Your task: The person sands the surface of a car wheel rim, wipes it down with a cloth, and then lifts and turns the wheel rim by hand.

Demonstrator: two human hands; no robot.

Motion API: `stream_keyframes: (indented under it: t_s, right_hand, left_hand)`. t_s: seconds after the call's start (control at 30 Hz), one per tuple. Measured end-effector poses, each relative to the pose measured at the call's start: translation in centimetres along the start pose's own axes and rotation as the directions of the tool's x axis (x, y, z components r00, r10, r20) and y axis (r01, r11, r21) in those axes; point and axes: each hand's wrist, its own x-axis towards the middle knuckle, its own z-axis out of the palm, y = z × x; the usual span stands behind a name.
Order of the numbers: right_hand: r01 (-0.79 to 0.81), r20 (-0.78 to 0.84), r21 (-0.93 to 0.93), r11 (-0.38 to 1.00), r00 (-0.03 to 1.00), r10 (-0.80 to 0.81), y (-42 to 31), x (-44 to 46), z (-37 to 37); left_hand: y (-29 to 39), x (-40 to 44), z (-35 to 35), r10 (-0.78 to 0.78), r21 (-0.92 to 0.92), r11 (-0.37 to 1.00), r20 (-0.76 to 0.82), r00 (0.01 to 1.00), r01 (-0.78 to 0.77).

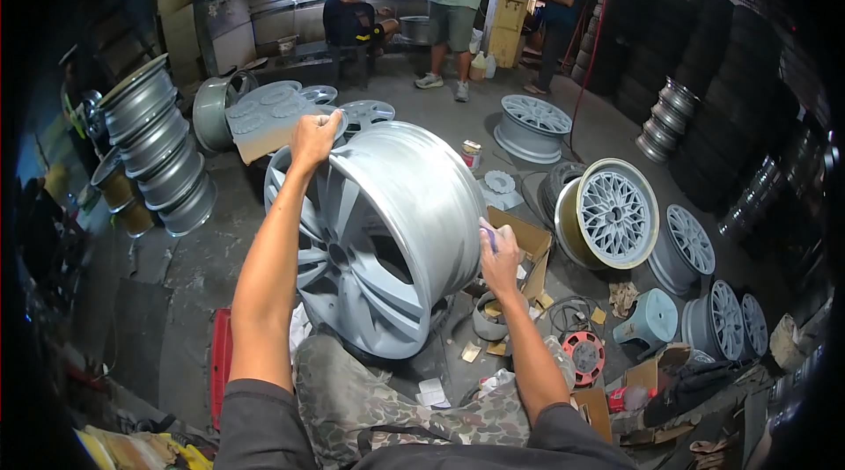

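Note:
A grey-coated wheel rim (409,197) stands tilted in front of my knees, its spoked face turned to the left. My left hand (315,137) is closed over the upper edge of that face. At the rim's right, back edge, my right hand (499,257) has its fingers closed around a small purple piece (490,238) against the barrel. Most of this piece is covered by the fingers, so its kind cannot be made out.
Stacked rims (158,144) rise at the left. Several rims, including a mesh-spoked rim (616,215), stand to the right near a light blue stool (650,319). A cardboard box (528,241), a red cable reel (584,357) and scraps lie close by. People are at the back.

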Motion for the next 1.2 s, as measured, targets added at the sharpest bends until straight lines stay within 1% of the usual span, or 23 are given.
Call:
stream_keyframes:
  t_s: [0.07,0.13,0.2,0.27,0.4,0.5,0.57,0.67,0.73,0.8,0.87,1.0,1.07,1.1,1.2]
  right_hand:
    - [0.012,0.012,-0.011,1.000,1.000,-0.012,-1.2,0.8,1.3]
    - [0.069,0.002,0.058,0.996,0.998,-0.069,-1.5,1.4,2.7]
    - [0.058,0.019,0.053,0.997,0.998,-0.059,-1.8,1.7,3.5]
    - [0.077,0.002,0.048,0.996,0.997,-0.077,-2.3,2.2,4.1]
    - [0.073,0.008,0.038,0.997,0.997,-0.074,-2.6,2.5,4.9]
    - [0.041,0.023,0.044,0.998,0.999,-0.042,-2.8,2.3,5.3]
    - [0.045,0.028,0.000,0.999,0.999,-0.045,-2.8,2.1,5.2]
    - [0.043,0.020,0.033,0.999,0.999,-0.043,-2.5,2.1,5.3]
    - [0.042,0.024,0.027,0.999,0.999,-0.043,-2.6,2.2,5.1]
    - [0.039,0.031,0.021,0.999,0.999,-0.040,-2.7,2.2,4.9]
    - [0.084,0.039,0.023,0.996,0.996,-0.085,-2.6,2.3,4.7]
    - [0.088,0.049,0.003,0.996,0.995,-0.088,-2.4,2.4,4.7]
    - [0.134,0.056,-0.028,0.991,0.990,-0.132,-2.4,2.4,4.6]
    - [0.131,0.055,-0.031,0.991,0.990,-0.129,-2.3,2.4,4.6]
    - [0.157,0.071,-0.054,0.986,0.986,-0.153,-2.4,2.4,4.2]
  left_hand:
    - [-0.1,0.0,0.1,0.005,-0.018,1.000,-0.006,1.000,-0.005]
    - [0.0,0.0,0.1,0.009,-0.030,0.999,-0.014,1.000,-0.009]
    - [0.0,-0.3,0.3,0.050,-0.061,0.997,-0.063,0.997,-0.054]
    - [0.0,-0.4,0.2,0.045,-0.054,0.997,-0.061,0.997,-0.048]
    - [0.5,-0.6,0.1,0.056,-0.053,0.997,-0.075,0.996,-0.060]
    - [0.6,-0.7,-0.2,0.026,-0.062,0.998,-0.054,0.998,-0.029]
    - [0.8,-0.7,-0.3,0.011,-0.038,0.999,-0.048,0.999,-0.013]
    - [0.5,-0.5,-0.1,0.037,-0.025,0.999,-0.062,0.997,-0.039]
    - [-0.2,-0.2,0.5,0.034,-0.042,0.998,-0.059,0.998,-0.036]
    - [-0.6,-0.1,0.9,0.052,-0.096,0.993,-0.096,0.994,-0.061]
    - [-0.7,0.0,0.9,0.036,-0.097,0.994,-0.078,0.996,-0.044]
    - [0.0,-0.3,0.3,0.012,-0.066,0.998,-0.050,0.999,-0.015]
    - [0.4,-0.5,0.1,0.004,-0.073,0.997,-0.048,0.999,-0.008]
    - [0.4,-0.6,0.1,-0.004,-0.079,0.997,-0.049,0.999,0.000]
    - [-0.3,-0.1,0.2,0.020,-0.091,0.996,-0.016,1.000,-0.022]
